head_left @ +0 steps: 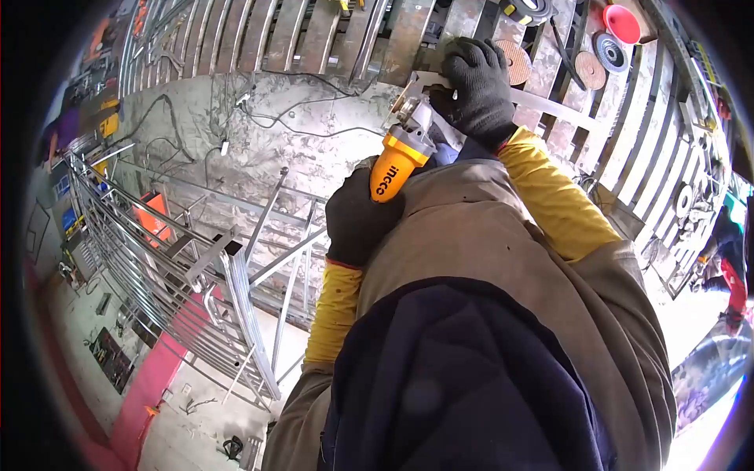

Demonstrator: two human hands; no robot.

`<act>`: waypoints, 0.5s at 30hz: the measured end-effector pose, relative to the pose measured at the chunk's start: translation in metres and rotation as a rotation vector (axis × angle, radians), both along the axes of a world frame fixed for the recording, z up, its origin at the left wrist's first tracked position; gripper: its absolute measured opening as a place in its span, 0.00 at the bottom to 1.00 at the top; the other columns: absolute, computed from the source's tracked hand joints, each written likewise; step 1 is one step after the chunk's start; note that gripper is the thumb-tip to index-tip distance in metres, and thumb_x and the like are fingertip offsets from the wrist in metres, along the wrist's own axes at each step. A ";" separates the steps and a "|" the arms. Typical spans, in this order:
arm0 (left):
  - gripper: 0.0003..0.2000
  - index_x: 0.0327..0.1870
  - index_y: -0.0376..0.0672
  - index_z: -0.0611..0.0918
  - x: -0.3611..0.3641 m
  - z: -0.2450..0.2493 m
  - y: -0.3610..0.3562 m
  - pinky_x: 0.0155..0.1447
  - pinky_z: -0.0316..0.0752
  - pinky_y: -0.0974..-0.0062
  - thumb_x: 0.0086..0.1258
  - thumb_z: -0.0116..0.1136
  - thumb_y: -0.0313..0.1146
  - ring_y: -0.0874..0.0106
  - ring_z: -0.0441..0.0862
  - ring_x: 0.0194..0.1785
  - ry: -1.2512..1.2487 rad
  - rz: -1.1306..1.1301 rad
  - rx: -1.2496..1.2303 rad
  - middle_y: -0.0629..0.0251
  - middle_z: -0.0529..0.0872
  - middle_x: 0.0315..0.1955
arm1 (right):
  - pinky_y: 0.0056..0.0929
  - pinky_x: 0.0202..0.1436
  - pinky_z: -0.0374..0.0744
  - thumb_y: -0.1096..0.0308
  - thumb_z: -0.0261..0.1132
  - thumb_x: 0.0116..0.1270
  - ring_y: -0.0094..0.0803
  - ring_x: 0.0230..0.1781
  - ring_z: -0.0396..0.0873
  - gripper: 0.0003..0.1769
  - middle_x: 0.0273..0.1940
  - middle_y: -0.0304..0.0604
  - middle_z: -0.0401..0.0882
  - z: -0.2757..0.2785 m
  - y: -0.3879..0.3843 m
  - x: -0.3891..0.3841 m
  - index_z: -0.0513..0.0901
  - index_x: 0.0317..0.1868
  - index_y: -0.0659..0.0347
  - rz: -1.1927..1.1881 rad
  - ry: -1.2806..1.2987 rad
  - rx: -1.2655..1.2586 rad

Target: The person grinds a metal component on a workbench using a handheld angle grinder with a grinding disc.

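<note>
A yellow angle grinder (395,168) with black lettering points up toward the slatted metal bench. My left hand (364,213), in a dark glove, is closed around the grinder's body. At the bench edge, my right hand (476,86), gloved too, has its fingers bent over a flat metal piece (430,79), its thumb toward the grinder head. The disc end lies close beside that piece; whether they touch cannot be made out. A flat metal strip (554,108) extends rightward from behind my right hand.
Abrasive discs (591,71), a grinding wheel (610,52) and a red cup-like object (622,24) lie on the slatted bench (408,35). Cables (289,125) cross the floor. A welded metal frame (236,290) stands at left. Part of another person (732,275) shows at far right.
</note>
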State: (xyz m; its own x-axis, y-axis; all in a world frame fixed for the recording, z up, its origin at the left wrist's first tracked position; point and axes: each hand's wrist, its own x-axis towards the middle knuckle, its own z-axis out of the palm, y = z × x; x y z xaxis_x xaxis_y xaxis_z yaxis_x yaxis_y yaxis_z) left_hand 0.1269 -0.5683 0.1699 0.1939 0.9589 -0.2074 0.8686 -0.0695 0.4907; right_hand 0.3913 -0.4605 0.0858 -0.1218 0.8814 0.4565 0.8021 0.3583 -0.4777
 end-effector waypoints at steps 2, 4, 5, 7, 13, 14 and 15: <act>0.27 0.57 0.44 0.85 -0.003 -0.001 0.003 0.45 0.86 0.54 0.57 0.74 0.47 0.52 0.91 0.40 0.012 -0.007 -0.027 0.52 0.91 0.38 | 0.57 0.74 0.68 0.56 0.78 0.48 0.51 0.67 0.75 0.25 0.59 0.48 0.81 -0.003 0.001 0.000 0.85 0.47 0.54 -0.004 0.004 0.010; 0.27 0.57 0.44 0.85 -0.004 -0.001 0.004 0.45 0.86 0.55 0.57 0.75 0.47 0.52 0.91 0.40 0.025 -0.017 -0.054 0.52 0.91 0.38 | 0.57 0.74 0.68 0.55 0.78 0.48 0.51 0.67 0.75 0.25 0.59 0.48 0.81 0.000 0.000 -0.002 0.85 0.47 0.54 -0.010 0.009 0.021; 0.28 0.58 0.42 0.85 -0.004 0.000 0.004 0.44 0.86 0.57 0.56 0.77 0.45 0.53 0.92 0.40 0.011 -0.025 -0.050 0.53 0.91 0.38 | 0.57 0.73 0.69 0.56 0.79 0.50 0.52 0.66 0.75 0.24 0.59 0.47 0.81 0.002 -0.001 -0.001 0.84 0.47 0.54 -0.008 0.009 0.014; 0.30 0.59 0.39 0.85 -0.004 -0.002 0.005 0.44 0.86 0.59 0.55 0.79 0.42 0.54 0.92 0.40 -0.004 -0.037 -0.048 0.53 0.91 0.39 | 0.56 0.71 0.71 0.57 0.79 0.51 0.54 0.66 0.76 0.23 0.60 0.47 0.81 0.003 -0.002 -0.001 0.83 0.47 0.54 -0.011 0.008 0.006; 0.29 0.58 0.41 0.85 -0.005 -0.003 0.007 0.45 0.86 0.59 0.54 0.79 0.42 0.54 0.92 0.40 0.005 -0.038 -0.054 0.54 0.92 0.38 | 0.56 0.70 0.71 0.57 0.79 0.52 0.54 0.66 0.76 0.23 0.59 0.47 0.82 -0.002 -0.001 -0.001 0.83 0.47 0.54 -0.002 0.016 0.021; 0.29 0.58 0.41 0.85 -0.004 -0.003 0.008 0.44 0.86 0.59 0.55 0.79 0.43 0.54 0.92 0.40 0.027 -0.037 -0.059 0.53 0.92 0.38 | 0.56 0.70 0.71 0.57 0.79 0.52 0.54 0.66 0.76 0.23 0.59 0.47 0.82 -0.002 -0.001 -0.001 0.83 0.47 0.54 -0.007 0.014 0.025; 0.29 0.58 0.41 0.86 -0.004 -0.003 0.008 0.44 0.86 0.59 0.55 0.79 0.43 0.54 0.92 0.40 0.048 -0.037 -0.063 0.53 0.92 0.39 | 0.56 0.70 0.71 0.57 0.80 0.52 0.54 0.66 0.76 0.23 0.59 0.47 0.82 -0.001 -0.002 -0.001 0.83 0.47 0.54 -0.012 0.011 0.029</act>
State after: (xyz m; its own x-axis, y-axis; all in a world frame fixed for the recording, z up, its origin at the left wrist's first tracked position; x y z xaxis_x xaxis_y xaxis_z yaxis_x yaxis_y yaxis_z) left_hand 0.1233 -0.5601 0.1671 0.2171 0.9361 -0.2768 0.8887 -0.0722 0.4528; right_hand 0.3903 -0.4620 0.0851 -0.1061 0.8693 0.4828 0.8012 0.3623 -0.4763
